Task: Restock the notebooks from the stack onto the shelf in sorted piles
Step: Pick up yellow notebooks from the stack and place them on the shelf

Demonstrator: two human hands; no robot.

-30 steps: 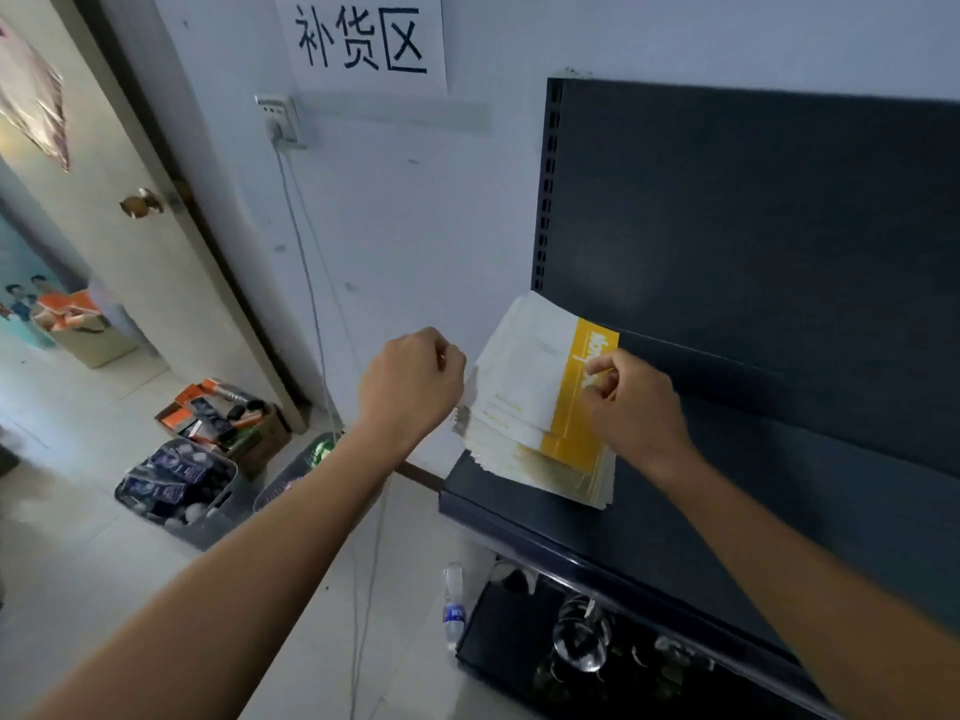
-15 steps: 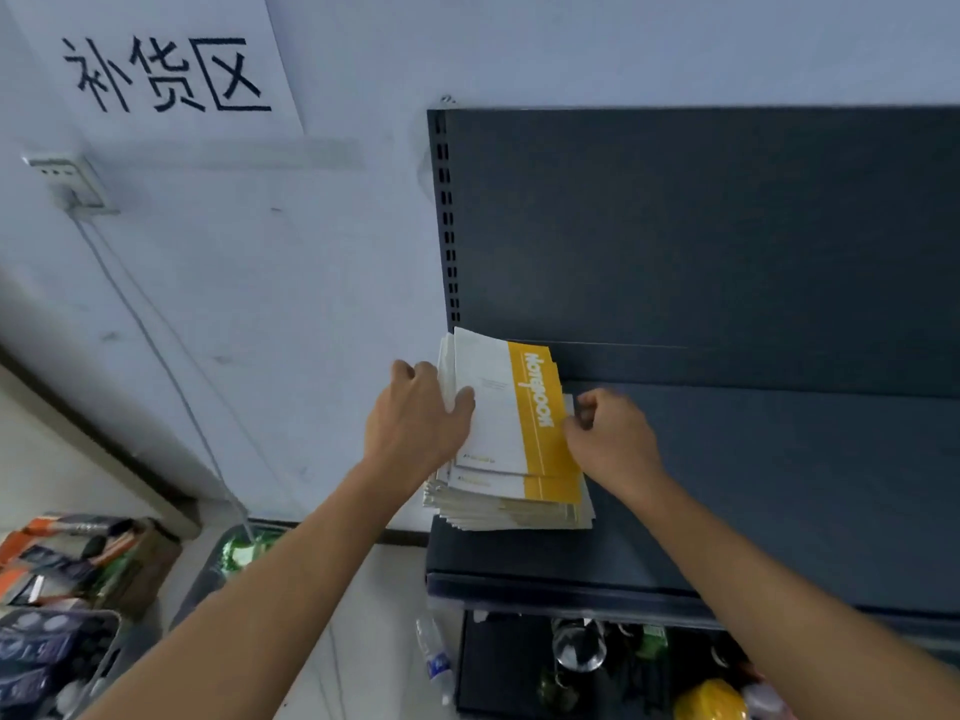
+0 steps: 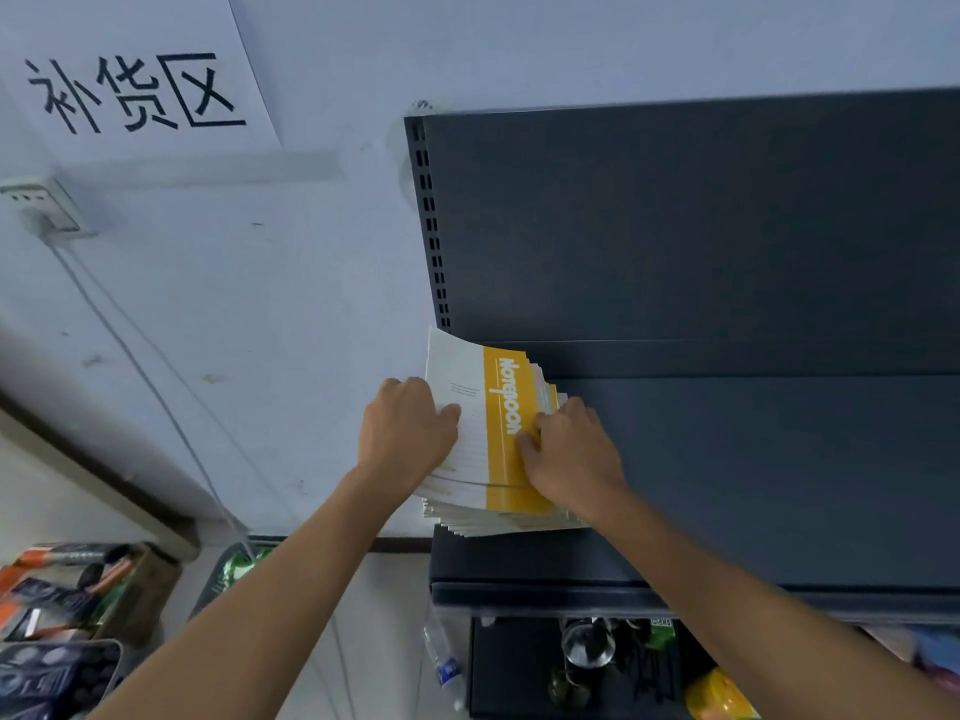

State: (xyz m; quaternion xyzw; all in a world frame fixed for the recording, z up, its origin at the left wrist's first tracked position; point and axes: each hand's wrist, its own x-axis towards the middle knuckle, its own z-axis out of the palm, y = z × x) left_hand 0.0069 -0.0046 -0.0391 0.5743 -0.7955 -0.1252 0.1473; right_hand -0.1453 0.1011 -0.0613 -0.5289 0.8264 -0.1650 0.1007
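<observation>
A stack of notebooks [image 3: 485, 439] lies at the left end of the dark shelf [image 3: 753, 475], its top cover white with a yellow band and white lettering. The stack's edges are fanned out and uneven. My left hand [image 3: 405, 433] grips the stack's left side, thumb on the top cover and fingers curled round the edge. My right hand [image 3: 569, 449] grips the right side, thumb pressed on the yellow band, fingers hidden behind the notebooks' edge.
The shelf's dark back panel [image 3: 675, 226] rises behind the stack. A lower shelf holds glassware [image 3: 587, 641] and a yellow item [image 3: 719, 693]. A plastic bottle [image 3: 447, 667] stands on the floor. Boxes of goods [image 3: 62, 615] sit at bottom left; a wall socket [image 3: 44, 205] has a cable.
My left hand came in from beside the stack and took hold of its left edge. My right thumb moved onto the yellow band. The view shifted right toward the shelf.
</observation>
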